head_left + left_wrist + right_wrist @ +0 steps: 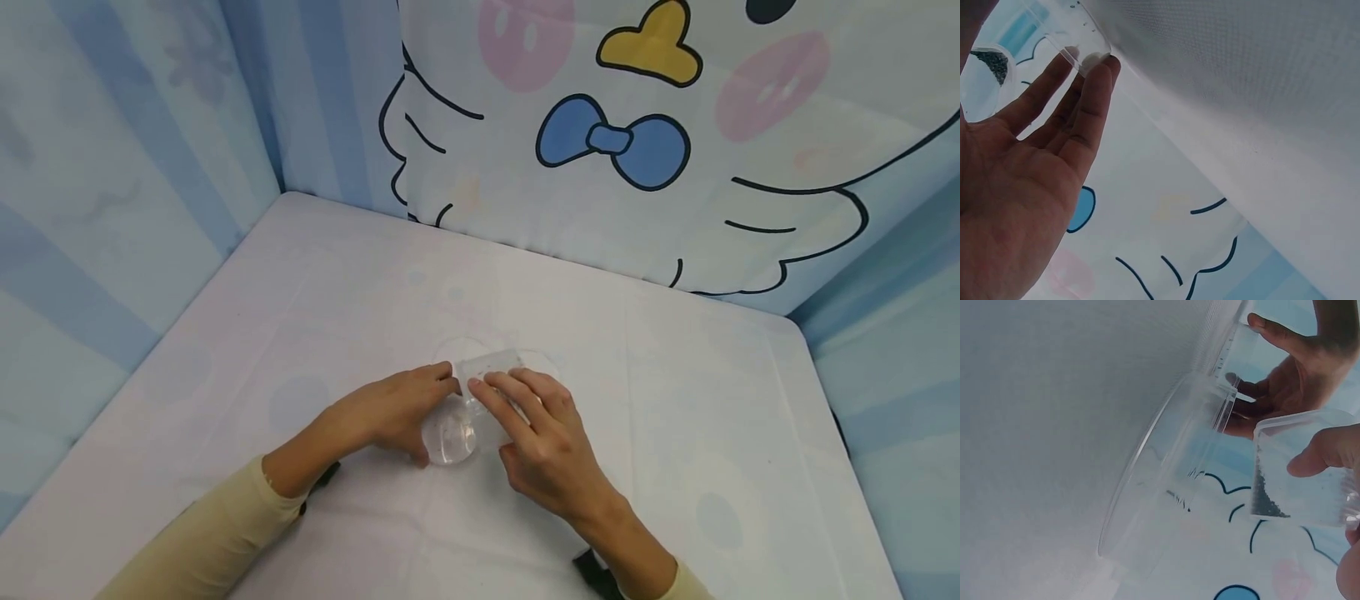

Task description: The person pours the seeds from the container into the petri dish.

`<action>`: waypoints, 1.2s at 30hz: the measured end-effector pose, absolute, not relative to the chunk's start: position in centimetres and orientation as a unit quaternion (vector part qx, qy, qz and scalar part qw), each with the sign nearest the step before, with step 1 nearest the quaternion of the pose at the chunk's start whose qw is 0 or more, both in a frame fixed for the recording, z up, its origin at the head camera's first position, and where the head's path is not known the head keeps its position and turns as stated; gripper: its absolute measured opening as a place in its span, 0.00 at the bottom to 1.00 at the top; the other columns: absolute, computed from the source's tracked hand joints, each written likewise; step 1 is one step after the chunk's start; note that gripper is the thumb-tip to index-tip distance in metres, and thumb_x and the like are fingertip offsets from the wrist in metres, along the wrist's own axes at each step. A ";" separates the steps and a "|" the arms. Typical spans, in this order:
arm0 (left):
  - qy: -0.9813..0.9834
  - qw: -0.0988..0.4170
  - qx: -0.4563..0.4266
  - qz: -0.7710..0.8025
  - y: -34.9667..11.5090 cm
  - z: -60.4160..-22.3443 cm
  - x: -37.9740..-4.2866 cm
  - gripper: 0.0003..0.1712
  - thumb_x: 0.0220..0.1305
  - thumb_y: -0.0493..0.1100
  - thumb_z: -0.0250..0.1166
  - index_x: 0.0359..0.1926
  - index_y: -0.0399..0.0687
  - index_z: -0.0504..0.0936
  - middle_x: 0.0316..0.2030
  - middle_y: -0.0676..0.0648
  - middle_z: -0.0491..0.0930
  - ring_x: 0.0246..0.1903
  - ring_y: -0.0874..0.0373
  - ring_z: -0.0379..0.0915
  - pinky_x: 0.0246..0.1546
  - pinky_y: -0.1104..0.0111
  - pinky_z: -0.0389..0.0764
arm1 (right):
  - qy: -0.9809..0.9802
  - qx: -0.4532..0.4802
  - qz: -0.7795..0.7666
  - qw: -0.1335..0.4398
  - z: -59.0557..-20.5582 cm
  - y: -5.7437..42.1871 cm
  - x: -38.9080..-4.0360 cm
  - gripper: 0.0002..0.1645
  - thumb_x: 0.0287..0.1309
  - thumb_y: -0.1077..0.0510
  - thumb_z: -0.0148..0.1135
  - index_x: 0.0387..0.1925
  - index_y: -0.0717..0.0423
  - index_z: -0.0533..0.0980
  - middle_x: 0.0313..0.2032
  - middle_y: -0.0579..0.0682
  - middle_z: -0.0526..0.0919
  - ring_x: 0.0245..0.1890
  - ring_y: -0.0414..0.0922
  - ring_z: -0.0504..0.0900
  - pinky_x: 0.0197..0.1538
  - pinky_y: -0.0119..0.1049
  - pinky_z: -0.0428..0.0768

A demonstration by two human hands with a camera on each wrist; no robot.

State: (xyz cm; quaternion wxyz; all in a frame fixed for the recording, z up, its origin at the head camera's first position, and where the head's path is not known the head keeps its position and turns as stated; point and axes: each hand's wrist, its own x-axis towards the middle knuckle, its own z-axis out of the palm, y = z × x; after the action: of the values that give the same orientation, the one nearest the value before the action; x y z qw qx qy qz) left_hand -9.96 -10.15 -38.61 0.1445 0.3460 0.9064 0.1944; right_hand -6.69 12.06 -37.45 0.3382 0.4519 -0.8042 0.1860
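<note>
Pale blue striped fabric (82, 167) is hung at the left, joined by a white cartoon-bird backdrop (480, 192) behind a table that is covered with a pale, faintly patterned cloth (247, 358). From the left, the cloth is crossed by a cream-sleeved arm, and a clear, round plastic cup (448, 437) is gripped between the thumb and fingers of the left hand (401, 412); a few dark specks can be seen at it in the wrist views. Just beyond, a clear, curved plastic dish (1138, 481) is seen on the cloth, its full outline hard to make out. Close to the cup's right, a clear, square-sided plastic box (491, 365) is pinched by the right hand (547, 442), thumb on one face, fingers on another. Inside the box, fine dark grains (1266, 503) are heaped in one corner. Both containers are thus held near each other; whether they touch cannot be told. As judged from the heap, the work seems unfinished: a good share of grains is kept in the box, while how much has been shifted to the cup, if any, cannot be made out. At far right, more blue fabric (892, 375) is hung.
</note>
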 end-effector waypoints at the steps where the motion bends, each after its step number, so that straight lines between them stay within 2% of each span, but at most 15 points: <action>1: 0.907 0.142 0.348 0.191 -10.1 -38.6 -10.0 0.47 0.28 0.44 0.84 0.55 0.44 0.73 0.44 0.52 0.70 0.42 0.60 0.68 0.47 0.65 0.74 | -0.804 0.452 0.187 0.338 -37.4 12.0 -6.7 0.36 0.44 0.70 0.38 0.56 0.59 0.76 0.52 0.55 0.79 0.52 0.55 0.72 0.56 0.48 0.67; 5: 0.906 0.139 0.350 0.191 -10.1 -38.7 -10.1 0.49 0.29 0.46 0.84 0.58 0.43 0.73 0.48 0.52 0.71 0.46 0.59 0.69 0.51 0.64 0.74 | -0.800 0.456 0.186 0.342 -37.3 11.8 -6.5 0.36 0.44 0.70 0.37 0.56 0.60 0.77 0.51 0.55 0.79 0.52 0.55 0.72 0.55 0.47 0.67; 11: 0.905 0.152 0.336 0.210 -9.9 -38.7 -10.1 0.57 0.27 0.45 0.84 0.64 0.48 0.68 0.53 0.53 0.71 0.52 0.57 0.70 0.55 0.62 0.73 | -0.792 0.469 0.176 0.349 -36.8 11.7 -6.5 0.36 0.45 0.71 0.36 0.55 0.60 0.77 0.50 0.55 0.79 0.50 0.54 0.73 0.55 0.46 0.68; 23: 0.904 0.143 0.347 0.205 -9.7 -38.4 -10.4 0.56 0.26 0.46 0.85 0.63 0.48 0.70 0.51 0.54 0.71 0.51 0.58 0.70 0.55 0.63 0.73 | -0.782 0.481 0.159 0.362 -36.4 11.7 -6.8 0.34 0.47 0.72 0.37 0.55 0.62 0.77 0.49 0.56 0.80 0.49 0.54 0.74 0.55 0.44 0.68; 36: 0.905 0.144 0.339 0.214 -9.9 -38.9 -10.3 0.57 0.25 0.44 0.85 0.64 0.49 0.70 0.55 0.52 0.72 0.54 0.57 0.70 0.56 0.62 0.73 | -0.788 0.484 0.147 0.351 -36.8 11.5 -6.8 0.29 0.54 0.71 0.41 0.57 0.60 0.76 0.52 0.55 0.79 0.51 0.54 0.74 0.56 0.46 0.69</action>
State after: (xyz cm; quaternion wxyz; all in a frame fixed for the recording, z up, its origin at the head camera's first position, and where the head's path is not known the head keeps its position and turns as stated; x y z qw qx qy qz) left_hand -10.31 -9.89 -38.89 0.1441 0.3388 0.9047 0.2145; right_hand -6.78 11.54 -36.83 0.3506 0.4838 -0.7882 0.1473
